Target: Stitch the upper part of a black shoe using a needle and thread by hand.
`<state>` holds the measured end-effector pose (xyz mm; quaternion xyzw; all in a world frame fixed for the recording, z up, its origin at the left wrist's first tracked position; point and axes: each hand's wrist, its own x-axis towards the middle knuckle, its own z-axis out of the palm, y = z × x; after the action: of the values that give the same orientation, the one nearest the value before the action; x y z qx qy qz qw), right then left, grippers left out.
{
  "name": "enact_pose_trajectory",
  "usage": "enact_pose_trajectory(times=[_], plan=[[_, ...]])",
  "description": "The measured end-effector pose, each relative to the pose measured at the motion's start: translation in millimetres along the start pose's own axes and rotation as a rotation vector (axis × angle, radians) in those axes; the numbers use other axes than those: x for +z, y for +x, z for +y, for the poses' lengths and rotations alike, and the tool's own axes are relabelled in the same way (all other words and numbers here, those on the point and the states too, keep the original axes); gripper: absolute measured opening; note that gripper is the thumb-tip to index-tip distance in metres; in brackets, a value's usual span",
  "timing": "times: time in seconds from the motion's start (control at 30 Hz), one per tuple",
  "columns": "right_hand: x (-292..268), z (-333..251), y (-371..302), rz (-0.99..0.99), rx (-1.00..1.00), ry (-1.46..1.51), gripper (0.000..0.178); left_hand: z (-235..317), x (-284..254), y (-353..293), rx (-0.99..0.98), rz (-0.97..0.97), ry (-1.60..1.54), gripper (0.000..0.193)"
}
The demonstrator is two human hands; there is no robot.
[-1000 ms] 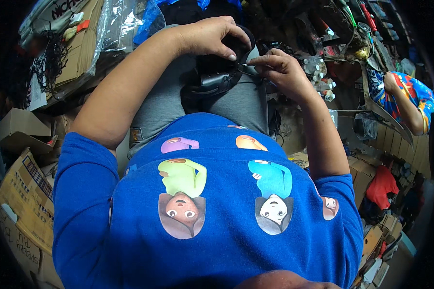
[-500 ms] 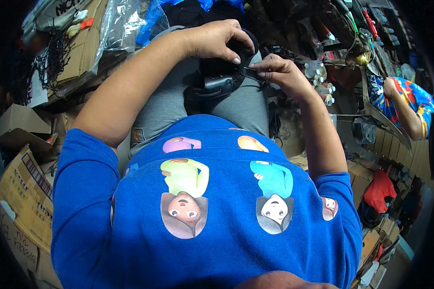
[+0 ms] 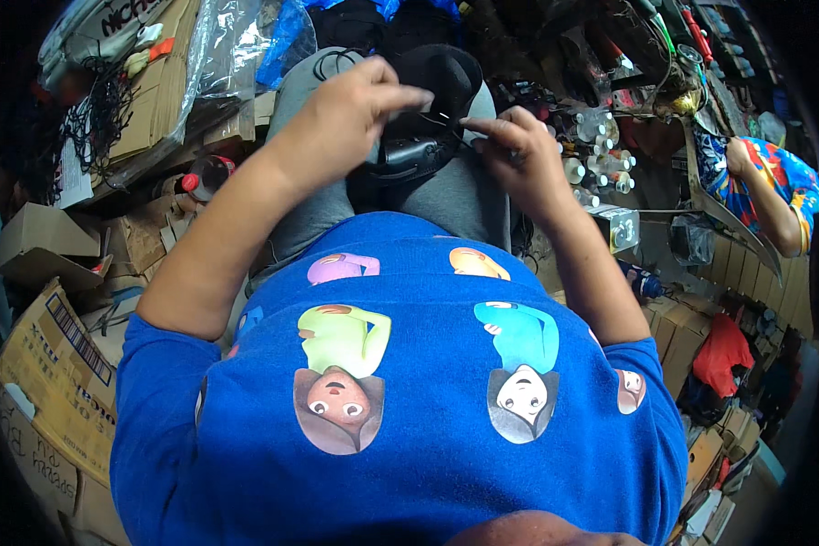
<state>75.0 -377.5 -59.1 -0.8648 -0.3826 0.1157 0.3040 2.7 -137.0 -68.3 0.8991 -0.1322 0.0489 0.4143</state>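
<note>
A black leather shoe [image 3: 417, 158] rests across my lap between my grey-clad thighs, its dark opening facing away from me. Above the shoe's left side, my left hand [image 3: 359, 105] is off the leather, slightly blurred, with its fingers closed and the index finger pointing right. What it holds, if anything, is unclear. At the shoe's right edge, my right hand [image 3: 519, 150] pinches something thin and dark that I cannot make out. A fine pale glint shows between the two hands. Behind my left hand, a thin black cord [image 3: 334, 62] loops over my left thigh.
Cardboard boxes [image 3: 45, 246] and clear plastic sheeting [image 3: 227, 55] lie on the left, with a red-capped bottle [image 3: 207, 177] beside my left forearm. Several small bottles [image 3: 601, 150] stand right of my right hand. Another person's arm [image 3: 764, 196] in a colourful sleeve is at far right.
My left hand has come off the shoe's upper edge, moving down and toward me. The black cord loop now shows. My right hand stays near the shoe's right edge, its fingers shifted slightly.
</note>
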Motion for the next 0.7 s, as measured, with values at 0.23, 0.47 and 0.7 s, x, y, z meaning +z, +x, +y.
enact_pose_trajectory(times=[0.23,0.47,0.7], plan=[[14.9,-2.3,-16.7,0.099,-0.08,-0.204,0.041,-9.4,17.3,-14.2,0.063,0.075,0.162,0.021],[15.0,-3.7,-17.6,0.109,-0.093,-0.256,0.041,-6.4,8.9,-16.9,0.12,0.142,0.435,0.016],[-8.5,21.4,8.3,-0.183,0.188,0.285,0.041,-9.5,22.8,3.8,0.003,0.197,-0.143,0.02]])
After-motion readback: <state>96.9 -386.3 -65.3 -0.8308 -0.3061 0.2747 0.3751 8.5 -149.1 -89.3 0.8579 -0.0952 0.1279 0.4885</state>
